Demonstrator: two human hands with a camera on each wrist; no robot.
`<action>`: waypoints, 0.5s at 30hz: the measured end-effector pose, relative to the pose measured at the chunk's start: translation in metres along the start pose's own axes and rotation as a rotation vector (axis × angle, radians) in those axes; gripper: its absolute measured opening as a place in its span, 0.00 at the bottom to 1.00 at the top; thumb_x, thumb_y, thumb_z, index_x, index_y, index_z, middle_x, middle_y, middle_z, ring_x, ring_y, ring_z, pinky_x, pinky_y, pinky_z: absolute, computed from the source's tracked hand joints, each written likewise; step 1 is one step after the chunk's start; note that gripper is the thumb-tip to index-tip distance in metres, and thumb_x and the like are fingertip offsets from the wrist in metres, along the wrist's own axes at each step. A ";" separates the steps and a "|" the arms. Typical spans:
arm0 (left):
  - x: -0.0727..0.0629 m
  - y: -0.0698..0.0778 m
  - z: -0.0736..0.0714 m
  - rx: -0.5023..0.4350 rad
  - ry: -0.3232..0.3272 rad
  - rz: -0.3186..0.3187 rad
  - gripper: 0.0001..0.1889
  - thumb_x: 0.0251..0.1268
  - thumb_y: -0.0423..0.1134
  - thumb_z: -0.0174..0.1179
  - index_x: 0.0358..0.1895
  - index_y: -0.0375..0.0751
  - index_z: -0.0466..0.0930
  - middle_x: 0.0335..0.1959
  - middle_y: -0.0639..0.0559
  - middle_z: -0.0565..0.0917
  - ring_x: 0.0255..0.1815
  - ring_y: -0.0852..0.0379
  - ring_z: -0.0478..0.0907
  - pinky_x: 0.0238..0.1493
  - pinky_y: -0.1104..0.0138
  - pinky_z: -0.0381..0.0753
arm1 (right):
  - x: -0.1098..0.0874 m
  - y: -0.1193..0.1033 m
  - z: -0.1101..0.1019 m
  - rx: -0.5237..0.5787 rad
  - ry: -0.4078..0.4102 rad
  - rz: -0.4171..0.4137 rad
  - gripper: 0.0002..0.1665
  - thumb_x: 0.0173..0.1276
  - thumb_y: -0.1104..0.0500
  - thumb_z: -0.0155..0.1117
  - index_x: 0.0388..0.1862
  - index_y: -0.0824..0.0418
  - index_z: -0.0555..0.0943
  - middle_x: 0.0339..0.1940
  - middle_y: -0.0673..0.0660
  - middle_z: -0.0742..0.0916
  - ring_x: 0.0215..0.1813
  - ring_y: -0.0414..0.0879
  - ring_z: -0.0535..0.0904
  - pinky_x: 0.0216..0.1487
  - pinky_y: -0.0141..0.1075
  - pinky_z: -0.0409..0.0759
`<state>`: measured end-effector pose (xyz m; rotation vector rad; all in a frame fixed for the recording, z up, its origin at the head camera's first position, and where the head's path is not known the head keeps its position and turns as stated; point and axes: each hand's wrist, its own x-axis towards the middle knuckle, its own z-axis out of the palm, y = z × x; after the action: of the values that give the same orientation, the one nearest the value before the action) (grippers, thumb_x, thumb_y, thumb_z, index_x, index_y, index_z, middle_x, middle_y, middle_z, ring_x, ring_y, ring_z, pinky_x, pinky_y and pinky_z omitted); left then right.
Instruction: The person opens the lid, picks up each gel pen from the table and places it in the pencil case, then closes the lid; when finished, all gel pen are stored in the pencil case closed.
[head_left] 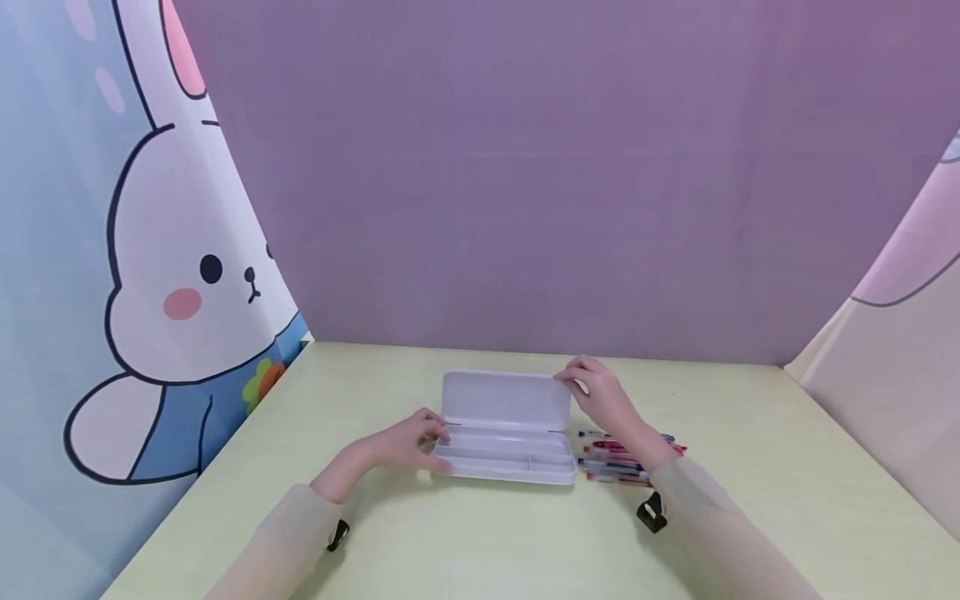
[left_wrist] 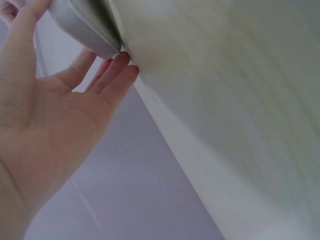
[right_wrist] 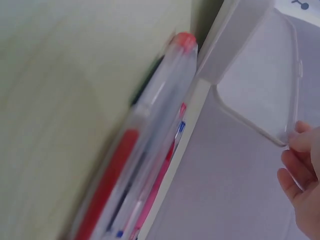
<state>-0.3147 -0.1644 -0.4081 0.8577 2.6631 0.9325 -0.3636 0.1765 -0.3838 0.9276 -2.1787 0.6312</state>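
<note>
A white pencil case (head_left: 504,467) stands on the table with its hinged lid (head_left: 506,400) raised; its divided inside holds nothing that I can see. My left hand (head_left: 405,442) grips the case's left end, thumb at the front and fingers farther back. In the left wrist view, the fingertips (left_wrist: 122,67) reach the lower edge of the case (left_wrist: 90,30). My right hand (head_left: 600,396) pinches the upper right corner of the lid between thumb and fingers, as the right wrist view also shows at the lid's corner (right_wrist: 255,85).
Several pens (head_left: 618,458) with red, blue and pink parts lie just right of the case, below my right forearm. The pale table (head_left: 480,542) ends at a purple backdrop (head_left: 540,208). A rabbit-printed curtain (head_left: 187,292) hangs at the left.
</note>
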 end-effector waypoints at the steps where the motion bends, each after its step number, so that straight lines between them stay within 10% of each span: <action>1: 0.000 -0.001 0.000 0.007 0.000 0.004 0.25 0.52 0.49 0.68 0.48 0.34 0.77 0.55 0.40 0.69 0.57 0.45 0.69 0.62 0.50 0.69 | -0.001 0.001 0.000 -0.004 -0.010 0.022 0.08 0.55 0.73 0.67 0.33 0.64 0.86 0.34 0.57 0.83 0.38 0.49 0.79 0.38 0.40 0.82; 15: -0.001 -0.009 0.001 0.002 -0.024 0.016 0.27 0.57 0.50 0.65 0.53 0.35 0.75 0.57 0.44 0.69 0.58 0.48 0.69 0.62 0.53 0.70 | -0.011 0.004 -0.002 0.020 -0.190 0.228 0.14 0.61 0.65 0.66 0.47 0.66 0.83 0.42 0.60 0.84 0.42 0.52 0.82 0.43 0.43 0.83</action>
<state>-0.3176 -0.1704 -0.4149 0.8860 2.6415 0.9168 -0.3599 0.1847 -0.3915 0.7818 -2.4759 0.6980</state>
